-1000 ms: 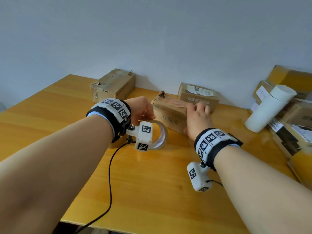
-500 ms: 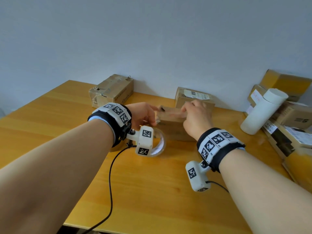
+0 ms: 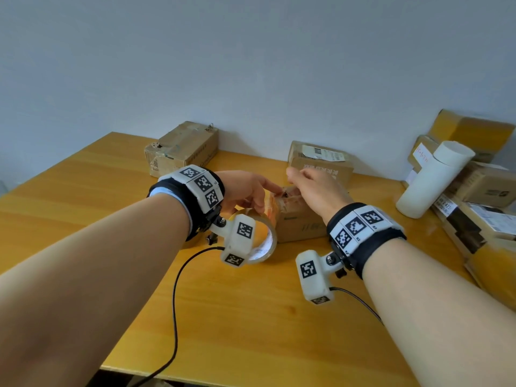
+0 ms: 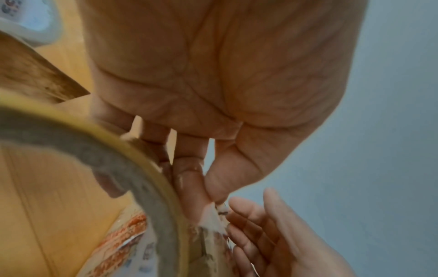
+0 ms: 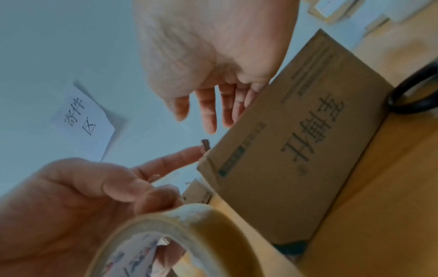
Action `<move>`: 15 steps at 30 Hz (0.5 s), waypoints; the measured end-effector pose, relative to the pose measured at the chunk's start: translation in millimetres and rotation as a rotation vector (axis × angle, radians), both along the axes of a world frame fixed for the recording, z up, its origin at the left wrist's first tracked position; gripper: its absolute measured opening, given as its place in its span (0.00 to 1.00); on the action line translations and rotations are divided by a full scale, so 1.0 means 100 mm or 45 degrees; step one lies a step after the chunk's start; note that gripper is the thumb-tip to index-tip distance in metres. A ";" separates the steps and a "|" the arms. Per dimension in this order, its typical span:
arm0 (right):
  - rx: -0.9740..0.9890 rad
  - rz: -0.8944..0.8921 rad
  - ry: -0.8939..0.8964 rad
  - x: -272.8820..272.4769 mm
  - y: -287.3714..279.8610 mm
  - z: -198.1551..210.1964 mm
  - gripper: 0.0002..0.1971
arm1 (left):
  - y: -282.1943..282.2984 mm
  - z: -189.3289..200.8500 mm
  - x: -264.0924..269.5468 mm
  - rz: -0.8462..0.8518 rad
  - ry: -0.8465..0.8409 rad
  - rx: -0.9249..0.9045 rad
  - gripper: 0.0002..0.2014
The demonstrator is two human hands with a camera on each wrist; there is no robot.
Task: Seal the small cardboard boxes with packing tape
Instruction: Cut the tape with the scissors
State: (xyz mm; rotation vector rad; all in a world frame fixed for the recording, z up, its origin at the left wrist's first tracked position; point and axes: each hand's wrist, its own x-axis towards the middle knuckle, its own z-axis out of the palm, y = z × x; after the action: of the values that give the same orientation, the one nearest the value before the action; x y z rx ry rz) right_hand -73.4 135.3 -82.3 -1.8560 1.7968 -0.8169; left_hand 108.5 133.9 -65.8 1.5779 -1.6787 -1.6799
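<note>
Since the box (image 3: 300,219) got pulled in from the back row a sec ago, it now sits on the tabletop (image 3: 237,317) right in front of the person, btwn both hands, w/ its end turned toward the tape roll (image 3: 261,238). A sec ago the right hand was flat on its top over by the wall; now it's lifted off. To me that means positioning is done and the actual taping can start.

Left hand (image 3: 245,191) has the roll hooked on its lower fingers, held just beside the box's left end, touching or almost. Its index finger (image 5: 170,161) is stretched out to the box's top corner, where the left wrist view shows torn, fuzzy old tape. Right hand (image 3: 312,188) is relaxed, fingers loose and straight, hovering over the top, holding nothing afaict.

Box itself: small, brown, printed w/ big characters on the side, pretty beat up, flap edges ragged, leftover clear tape w/ orange print on the end. No fresh strip on it that I can see.

Other boxes (image 3: 181,148) sit back along the wall, plus a white tube (image 3: 432,180) on the right.
</note>
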 end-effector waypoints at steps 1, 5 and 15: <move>0.017 0.011 0.009 0.02 -0.01 -0.02 0.18 | -0.01 0.00 -0.01 -0.009 -0.037 -0.002 0.31; 0.045 0.005 0.029 0.06 -0.11 -0.15 0.06 | -0.02 0.05 -0.04 -0.085 -0.244 -0.044 0.33; 0.066 -0.013 -0.029 0.03 -0.09 -0.12 0.07 | 0.01 0.16 -0.15 -0.094 -0.445 -0.188 0.35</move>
State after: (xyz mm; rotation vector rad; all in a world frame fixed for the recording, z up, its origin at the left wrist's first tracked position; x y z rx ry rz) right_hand -70.0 126.7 -94.7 -1.7994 1.7973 -0.7847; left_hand 93.9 135.2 -50.1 1.8363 -1.9976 -1.3312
